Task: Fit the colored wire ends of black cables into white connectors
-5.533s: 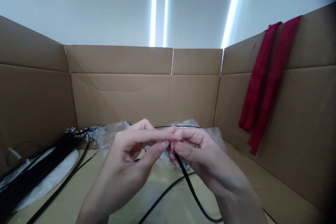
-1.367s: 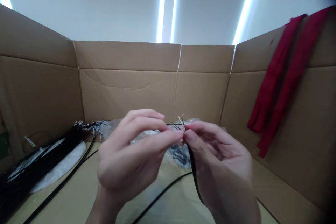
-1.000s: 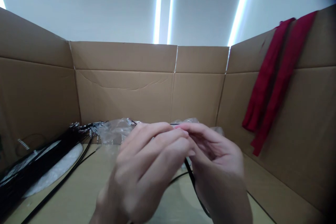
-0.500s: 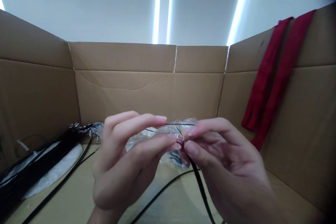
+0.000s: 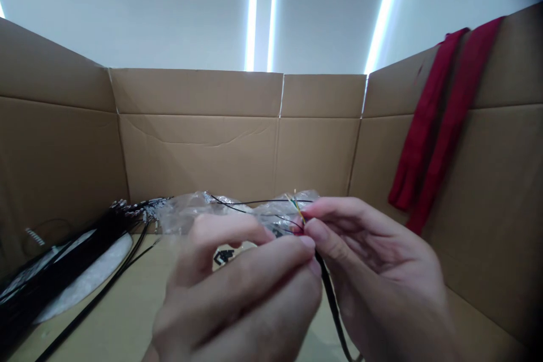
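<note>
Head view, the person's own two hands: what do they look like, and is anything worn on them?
The left hand and right hand are both ungloved. No rings, watch, bracelet, sleeve or markings show on either; the picture's bottom edge cuts off anything further up.

I pinched the end of a black cable [image 5: 332, 300] between the thumb and forefinger of my right hand [image 5: 377, 257], its thin coloured wires [image 5: 300, 212] splaying above the fingertips. My left hand [image 5: 246, 294] had its fingertips right by the cable, below my right thumb; whether they gripped it was hidden. Clear plastic [image 5: 184, 215] lay beyond on the bench [image 5: 116, 302], a bundle of black cables [image 5: 63, 283] to the left, and red strips [image 5: 430, 136] hung over the right cardboard wall [image 5: 504, 181].
</note>
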Action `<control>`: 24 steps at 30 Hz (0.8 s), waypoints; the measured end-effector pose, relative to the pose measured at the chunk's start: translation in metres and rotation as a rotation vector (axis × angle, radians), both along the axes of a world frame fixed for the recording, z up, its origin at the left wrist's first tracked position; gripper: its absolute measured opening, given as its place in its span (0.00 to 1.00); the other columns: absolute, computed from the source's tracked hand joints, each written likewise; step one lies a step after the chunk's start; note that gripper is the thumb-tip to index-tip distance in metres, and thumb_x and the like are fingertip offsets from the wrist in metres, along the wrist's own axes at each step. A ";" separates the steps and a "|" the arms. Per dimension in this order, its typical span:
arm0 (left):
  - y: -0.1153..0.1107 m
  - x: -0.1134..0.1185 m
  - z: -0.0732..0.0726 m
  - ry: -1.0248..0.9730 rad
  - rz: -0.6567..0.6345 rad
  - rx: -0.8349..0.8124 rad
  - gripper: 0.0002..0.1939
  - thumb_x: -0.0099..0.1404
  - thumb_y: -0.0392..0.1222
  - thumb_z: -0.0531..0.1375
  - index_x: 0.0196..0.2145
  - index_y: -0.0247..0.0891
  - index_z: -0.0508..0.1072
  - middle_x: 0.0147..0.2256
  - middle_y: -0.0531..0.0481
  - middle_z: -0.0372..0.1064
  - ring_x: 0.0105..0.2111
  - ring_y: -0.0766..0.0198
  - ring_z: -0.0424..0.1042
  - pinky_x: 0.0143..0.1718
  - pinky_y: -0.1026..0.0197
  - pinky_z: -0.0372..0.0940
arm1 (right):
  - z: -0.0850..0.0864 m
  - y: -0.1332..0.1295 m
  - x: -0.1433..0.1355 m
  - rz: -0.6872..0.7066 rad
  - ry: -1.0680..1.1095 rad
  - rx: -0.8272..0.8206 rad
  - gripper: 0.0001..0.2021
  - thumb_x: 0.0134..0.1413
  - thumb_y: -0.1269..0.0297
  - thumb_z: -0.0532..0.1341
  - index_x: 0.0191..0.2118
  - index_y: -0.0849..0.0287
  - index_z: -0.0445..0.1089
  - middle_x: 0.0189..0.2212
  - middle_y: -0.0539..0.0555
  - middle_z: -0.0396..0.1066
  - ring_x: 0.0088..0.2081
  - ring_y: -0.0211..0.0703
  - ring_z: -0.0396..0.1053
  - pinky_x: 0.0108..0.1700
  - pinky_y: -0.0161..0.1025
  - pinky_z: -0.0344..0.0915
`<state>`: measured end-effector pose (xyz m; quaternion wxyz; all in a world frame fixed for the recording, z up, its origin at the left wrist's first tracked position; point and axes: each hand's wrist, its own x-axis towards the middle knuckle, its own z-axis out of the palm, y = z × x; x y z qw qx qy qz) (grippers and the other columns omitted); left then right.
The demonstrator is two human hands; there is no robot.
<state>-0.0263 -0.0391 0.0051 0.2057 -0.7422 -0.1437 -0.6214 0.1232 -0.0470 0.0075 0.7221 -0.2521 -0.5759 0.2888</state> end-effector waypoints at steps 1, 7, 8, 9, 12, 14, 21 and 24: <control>0.003 -0.002 -0.001 0.076 0.005 0.016 0.08 0.67 0.39 0.56 0.43 0.40 0.72 0.44 0.58 0.73 0.44 0.64 0.67 0.42 0.65 0.67 | 0.000 0.000 0.000 -0.001 -0.008 0.017 0.04 0.50 0.68 0.67 0.31 0.50 0.75 0.26 0.46 0.74 0.27 0.30 0.73 0.31 0.20 0.70; 0.030 0.002 -0.001 0.119 -0.139 0.070 0.13 0.62 0.24 0.57 0.43 0.34 0.69 0.44 0.50 0.72 0.44 0.66 0.66 0.45 0.65 0.65 | 0.002 -0.002 -0.007 -0.189 -0.071 0.112 0.07 0.50 0.72 0.66 0.32 0.51 0.75 0.29 0.46 0.76 0.31 0.32 0.75 0.35 0.20 0.71; 0.031 0.006 0.000 0.032 -0.213 0.007 0.14 0.60 0.22 0.58 0.42 0.34 0.70 0.40 0.50 0.73 0.41 0.67 0.68 0.43 0.65 0.67 | 0.002 -0.003 -0.009 -0.265 -0.094 0.128 0.07 0.50 0.73 0.65 0.33 0.52 0.75 0.30 0.45 0.76 0.32 0.32 0.75 0.36 0.19 0.71; 0.030 0.011 -0.001 -0.052 -0.280 -0.061 0.14 0.59 0.22 0.59 0.41 0.34 0.71 0.37 0.51 0.73 0.38 0.67 0.69 0.40 0.65 0.67 | 0.002 -0.003 -0.010 -0.342 -0.119 0.165 0.08 0.50 0.74 0.65 0.33 0.52 0.75 0.30 0.45 0.76 0.32 0.31 0.74 0.35 0.19 0.71; 0.026 0.020 -0.002 -0.275 -0.373 -0.242 0.16 0.57 0.23 0.61 0.41 0.38 0.73 0.34 0.53 0.73 0.33 0.69 0.71 0.34 0.66 0.68 | -0.001 -0.004 -0.015 -0.539 -0.174 0.335 0.10 0.50 0.76 0.64 0.33 0.50 0.75 0.29 0.44 0.74 0.29 0.32 0.71 0.34 0.25 0.71; 0.023 0.020 -0.002 -0.302 -0.404 -0.338 0.17 0.57 0.25 0.63 0.43 0.39 0.74 0.34 0.54 0.73 0.33 0.70 0.72 0.34 0.68 0.69 | -0.003 -0.005 -0.018 -0.646 -0.223 0.423 0.11 0.50 0.77 0.64 0.34 0.50 0.75 0.29 0.44 0.74 0.29 0.33 0.70 0.34 0.29 0.70; 0.024 0.008 0.008 -0.227 -0.557 -0.566 0.09 0.58 0.29 0.64 0.34 0.41 0.78 0.31 0.54 0.74 0.30 0.72 0.73 0.31 0.75 0.70 | -0.005 -0.008 -0.020 -0.670 -0.345 0.476 0.14 0.49 0.82 0.62 0.34 0.52 0.74 0.30 0.45 0.75 0.34 0.37 0.72 0.46 0.36 0.67; 0.025 0.005 0.011 -0.200 -0.580 -0.627 0.06 0.58 0.30 0.63 0.32 0.39 0.79 0.28 0.52 0.74 0.28 0.71 0.72 0.28 0.74 0.69 | -0.004 -0.008 -0.017 -0.623 -0.375 0.491 0.15 0.48 0.82 0.63 0.35 0.52 0.74 0.33 0.44 0.75 0.34 0.36 0.72 0.47 0.35 0.68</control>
